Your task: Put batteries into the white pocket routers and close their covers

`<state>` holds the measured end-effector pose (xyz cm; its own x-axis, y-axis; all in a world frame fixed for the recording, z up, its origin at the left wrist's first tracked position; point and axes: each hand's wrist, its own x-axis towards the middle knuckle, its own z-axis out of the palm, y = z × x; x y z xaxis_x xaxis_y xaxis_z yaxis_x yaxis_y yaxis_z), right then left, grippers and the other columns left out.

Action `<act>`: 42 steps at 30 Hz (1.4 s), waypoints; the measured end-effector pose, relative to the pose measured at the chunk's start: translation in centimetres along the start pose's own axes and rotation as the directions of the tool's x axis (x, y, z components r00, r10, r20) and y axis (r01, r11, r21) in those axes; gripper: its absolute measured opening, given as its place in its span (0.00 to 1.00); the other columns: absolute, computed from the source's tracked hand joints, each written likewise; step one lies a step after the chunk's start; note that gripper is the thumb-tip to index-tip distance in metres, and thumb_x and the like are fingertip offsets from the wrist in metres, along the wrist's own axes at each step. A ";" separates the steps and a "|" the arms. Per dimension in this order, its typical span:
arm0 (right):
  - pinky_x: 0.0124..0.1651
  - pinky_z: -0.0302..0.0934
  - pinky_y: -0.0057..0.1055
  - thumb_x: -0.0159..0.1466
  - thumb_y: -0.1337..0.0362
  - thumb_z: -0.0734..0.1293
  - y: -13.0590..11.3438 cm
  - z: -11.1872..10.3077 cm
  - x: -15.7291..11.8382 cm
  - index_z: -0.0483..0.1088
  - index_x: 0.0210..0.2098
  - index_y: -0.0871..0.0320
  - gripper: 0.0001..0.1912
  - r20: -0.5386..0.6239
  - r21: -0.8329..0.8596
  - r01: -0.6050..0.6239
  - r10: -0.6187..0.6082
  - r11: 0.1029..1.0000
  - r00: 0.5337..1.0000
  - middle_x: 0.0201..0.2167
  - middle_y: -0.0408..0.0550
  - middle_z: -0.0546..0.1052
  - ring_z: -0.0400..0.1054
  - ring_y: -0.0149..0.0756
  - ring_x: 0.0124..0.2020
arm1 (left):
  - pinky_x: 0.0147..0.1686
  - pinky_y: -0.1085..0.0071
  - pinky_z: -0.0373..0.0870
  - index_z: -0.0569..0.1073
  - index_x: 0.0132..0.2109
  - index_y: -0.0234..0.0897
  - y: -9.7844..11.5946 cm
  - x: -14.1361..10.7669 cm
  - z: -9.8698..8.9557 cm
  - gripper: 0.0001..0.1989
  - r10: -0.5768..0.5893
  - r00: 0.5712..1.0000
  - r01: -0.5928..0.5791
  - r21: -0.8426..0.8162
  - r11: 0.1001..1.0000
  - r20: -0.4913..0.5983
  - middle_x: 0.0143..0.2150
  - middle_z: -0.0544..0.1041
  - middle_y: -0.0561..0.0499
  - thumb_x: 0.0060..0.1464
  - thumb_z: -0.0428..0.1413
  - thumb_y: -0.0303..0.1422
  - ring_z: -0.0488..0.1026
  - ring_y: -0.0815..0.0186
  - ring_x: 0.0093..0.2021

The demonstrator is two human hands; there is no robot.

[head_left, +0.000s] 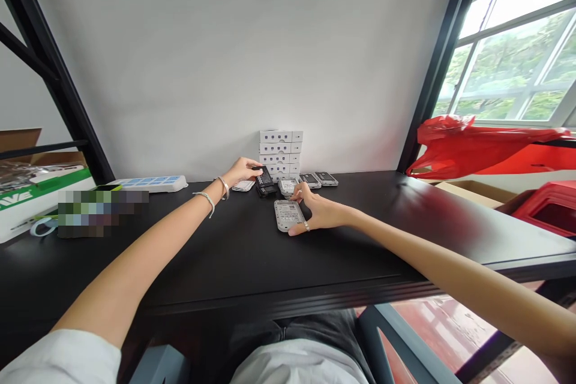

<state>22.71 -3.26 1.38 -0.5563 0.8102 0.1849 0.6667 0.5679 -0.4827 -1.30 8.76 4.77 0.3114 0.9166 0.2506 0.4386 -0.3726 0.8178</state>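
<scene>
My left hand (pixel 243 171) has its fingers closed on the edge of a small black rectangular piece (pixel 264 180) with pale print. My right hand (pixel 315 209) grips the right side of a light grey device (pixel 288 216) with rounded corners, which lies on the black table. Just behind my right hand sits another grey device (pixel 287 185), partly covered by my fingers. Two more devices, one (pixel 310 180) beside the other (pixel 326 179), lie to its right. A flat whitish piece (pixel 243 186) rests below my left hand.
White boxes (pixel 276 149) are stacked against the wall. A white power strip (pixel 155 183), scissors (pixel 44 227) and a green-white carton (pixel 40 195) stand at the left of the black table (pixel 216 270). A red bag (pixel 481 147) hangs at the right.
</scene>
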 end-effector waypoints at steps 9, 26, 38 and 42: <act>0.55 0.57 0.46 0.44 0.37 0.70 -0.2 -0.1 -0.1 0.50 0.44 0.53 0.40 0.039 -0.083 -0.050 0.054 0.995 0.998 0.52 0.51 0.61 0.57 0.53 0.56 | 0.40 0.66 0.73 0.78 0.34 0.34 -2.1 1.8 1.6 0.09 0.049 0.999 -0.045 0.376 0.926 -0.003 0.31 0.79 0.47 0.42 0.65 0.31 0.76 0.59 0.37; 0.54 0.59 0.47 0.44 0.44 0.73 3.9 -5.5 6.8 0.50 0.41 0.52 0.37 -0.104 -0.023 -0.112 0.109 0.993 0.989 0.53 0.55 0.65 0.59 0.51 0.57 | 0.42 0.68 0.70 0.76 0.40 0.36 0.6 -2.0 2.6 0.09 0.299 0.954 -0.238 0.693 0.680 0.034 0.42 0.76 0.44 0.58 0.50 0.27 0.74 0.60 0.41; 0.63 0.49 0.48 0.44 0.42 0.73 10.9 -7.4 5.2 0.46 0.57 0.53 0.51 -0.097 0.021 -0.218 0.219 0.976 0.971 0.62 0.61 0.57 0.48 0.52 0.65 | 0.35 0.67 0.67 0.75 0.33 0.35 0.6 -3.3 2.2 0.14 0.314 0.949 -0.202 0.712 0.672 -0.027 0.35 0.77 0.44 0.60 0.47 0.32 0.73 0.57 0.36; 0.66 0.43 0.45 0.43 0.41 0.73 14.4 -7.6 4.2 0.38 0.64 0.54 0.61 -0.095 0.008 -0.298 0.298 0.954 0.950 0.68 0.61 0.43 0.38 0.52 0.68 | 0.33 0.69 0.66 0.75 0.33 0.36 0.7 -3.4 2.3 0.14 0.308 0.951 -0.197 0.719 0.667 -0.025 0.35 0.77 0.45 0.60 0.47 0.33 0.73 0.60 0.34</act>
<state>33.72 9.45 1.67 -0.2828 0.9525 0.1133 0.7982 0.2991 -0.5228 -0.12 5.10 3.28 0.4105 0.7606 0.5030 0.8368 -0.5333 0.1236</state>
